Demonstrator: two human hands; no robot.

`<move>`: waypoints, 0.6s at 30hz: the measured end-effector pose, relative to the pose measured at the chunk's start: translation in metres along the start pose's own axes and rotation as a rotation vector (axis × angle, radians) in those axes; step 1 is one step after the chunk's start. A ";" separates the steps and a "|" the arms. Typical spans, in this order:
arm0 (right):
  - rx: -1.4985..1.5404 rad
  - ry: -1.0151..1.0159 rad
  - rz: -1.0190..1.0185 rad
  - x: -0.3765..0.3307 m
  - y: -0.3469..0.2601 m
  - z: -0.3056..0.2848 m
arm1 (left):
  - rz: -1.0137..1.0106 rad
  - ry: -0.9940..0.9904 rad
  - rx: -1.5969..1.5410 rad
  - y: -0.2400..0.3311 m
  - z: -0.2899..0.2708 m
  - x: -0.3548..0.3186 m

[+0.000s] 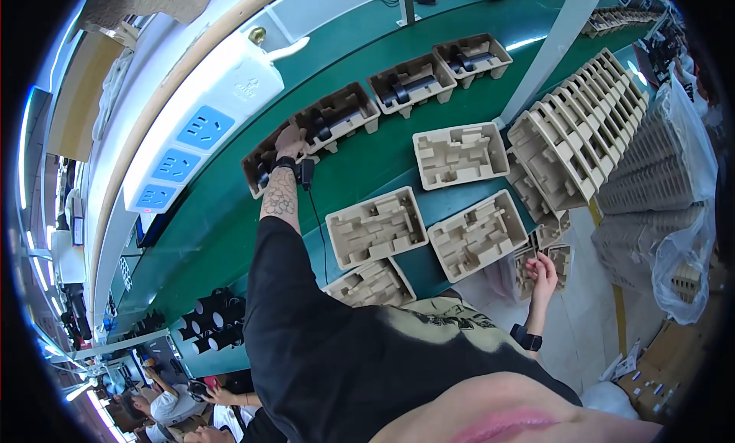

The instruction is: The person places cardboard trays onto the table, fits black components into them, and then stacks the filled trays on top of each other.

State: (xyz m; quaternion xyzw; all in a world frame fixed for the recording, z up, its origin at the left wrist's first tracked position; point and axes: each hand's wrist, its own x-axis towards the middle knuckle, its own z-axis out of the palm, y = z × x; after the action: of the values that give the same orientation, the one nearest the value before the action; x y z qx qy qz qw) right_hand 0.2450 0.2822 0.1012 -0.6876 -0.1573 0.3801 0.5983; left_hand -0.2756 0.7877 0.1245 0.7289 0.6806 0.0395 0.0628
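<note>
My left hand (290, 142) is stretched out over the row of moulded pulp trays on the green bench, where two trays meet. Its fingertips are hard to make out against the brown tray (337, 120). Black cylindrical parts (320, 128) lie inside that tray, and the tray at the row's near end (253, 175) holds black parts too. My right hand (542, 271) hangs low at the bench's right side with curled fingers, close to pulp trays (565, 263) below the bench. Whatever its fingers may hold does not show.
Several pulp trays (462, 156) without black parts sit near my body. A leaning stack of trays (582, 129) stands at the right, beside bagged trays (651, 167). A white power strip (207, 122) and a metal post (555, 49) rise over the bench. Co-workers sit at lower left.
</note>
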 end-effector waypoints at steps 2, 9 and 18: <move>0.000 -0.019 -0.004 0.005 0.004 0.004 | -0.010 -0.001 0.000 0.004 0.005 0.003; 0.029 -0.094 -0.045 0.024 0.005 0.026 | 0.002 0.068 -0.038 0.060 0.037 0.029; 0.010 -0.092 -0.085 0.037 -0.019 0.058 | 0.070 -0.378 -0.783 0.217 0.002 0.019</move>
State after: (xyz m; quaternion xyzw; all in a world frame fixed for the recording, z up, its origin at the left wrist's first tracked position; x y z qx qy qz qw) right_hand 0.2326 0.3517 0.1067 -0.6592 -0.2117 0.3863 0.6094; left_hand -0.0594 0.7927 0.1540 0.6671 0.5657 0.1628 0.4565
